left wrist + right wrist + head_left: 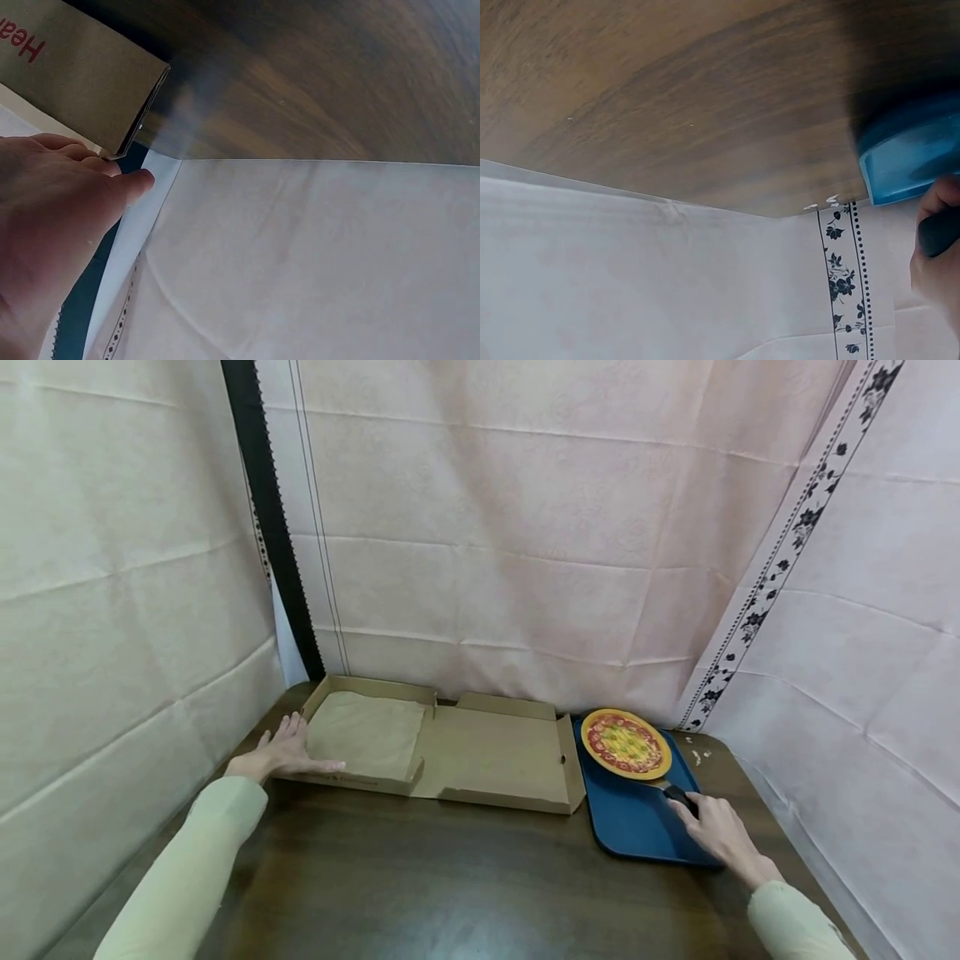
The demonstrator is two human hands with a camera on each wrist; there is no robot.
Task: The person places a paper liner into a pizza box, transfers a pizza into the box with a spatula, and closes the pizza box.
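At the right, my right hand (716, 827) grips the black handle (681, 797) of a pizza server, whose blade is mostly hidden under the near edge of a toy-like pizza (626, 743). This pizza has a yellow-orange rim and lies at the far end of a blue tray (630, 835). On the left, an opened cardboard pizza box (495, 752) lies flat, a pale paper sheet (365, 735) lining its base. My left hand (285, 752) rests with spread fingers at the base's left wall. The left wrist view shows those fingers at the box edge (97, 82).
The brown wooden table (450, 877) is bordered by pale hanging cloths (525, 527) at the back and both sides. Small white scraps (697, 757) lie right of the tray. The box lid's right flap stands against the tray's left edge.
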